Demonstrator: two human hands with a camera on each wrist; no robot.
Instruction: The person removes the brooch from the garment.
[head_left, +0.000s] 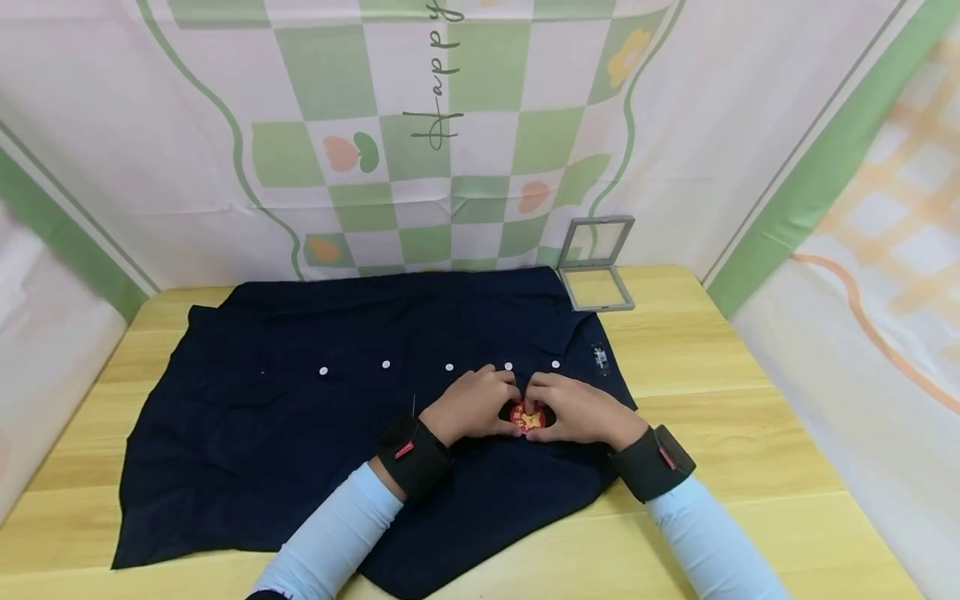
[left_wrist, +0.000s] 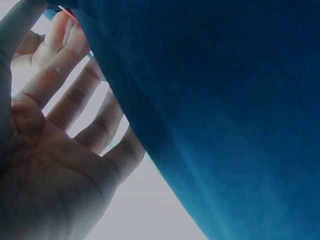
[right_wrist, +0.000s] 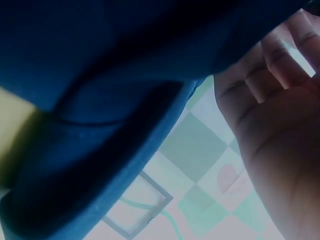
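A navy button-up shirt (head_left: 300, 450) lies spread on the wooden table, its white buttons in a row and its collar to the right. Over its near front panel, both hands meet at a round red badge (head_left: 531, 417) with a gold figure. My left hand (head_left: 477, 407) holds the badge's left edge with thumb and forefinger. From the other side my right hand (head_left: 581, 410) grips it, a fingertip lying over its face. The left wrist view shows the left hand's fingers (left_wrist: 75, 95) reaching behind blue cloth. Cloth hides the right fingertips in the right wrist view. The badge's back cannot be seen.
An opened grey-edged display frame (head_left: 596, 287) with clear panes stands at the back right, against the shirt's edge. Behind the table (head_left: 720, 417) hangs a green-and-white checked curtain (head_left: 408, 125). Black bands circle both wrists.
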